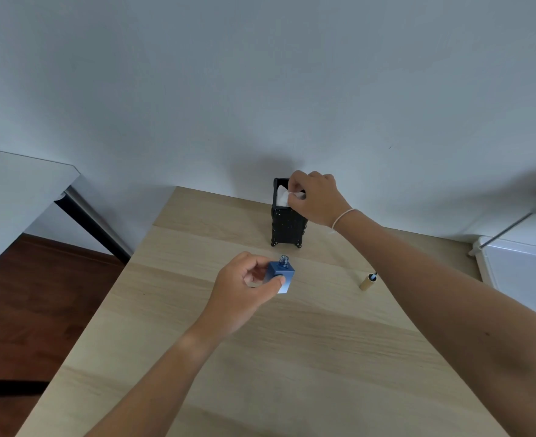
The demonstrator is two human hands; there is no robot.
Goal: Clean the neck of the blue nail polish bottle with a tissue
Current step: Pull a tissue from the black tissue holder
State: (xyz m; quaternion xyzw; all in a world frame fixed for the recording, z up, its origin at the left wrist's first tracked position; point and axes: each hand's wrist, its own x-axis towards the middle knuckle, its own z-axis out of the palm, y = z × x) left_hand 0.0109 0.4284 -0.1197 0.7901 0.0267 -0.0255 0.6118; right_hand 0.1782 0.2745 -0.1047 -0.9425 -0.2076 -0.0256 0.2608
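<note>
Left hand (244, 287) nearest cam, fingers gripping blue bottle (279, 276) upright on desk (291, 357), neck bare. Right hand (315, 197) pinching tissue (283, 197) in black holder (287, 225) — imo pull slow, 1 sheet only.

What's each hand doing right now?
Left hand: grips the blue nail polish bottle, cap off.
Right hand: pinches a tissue in the black holder.

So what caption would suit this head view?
Left hand holds the blue bottle; right hand pinches a tissue from the black holder.
</note>
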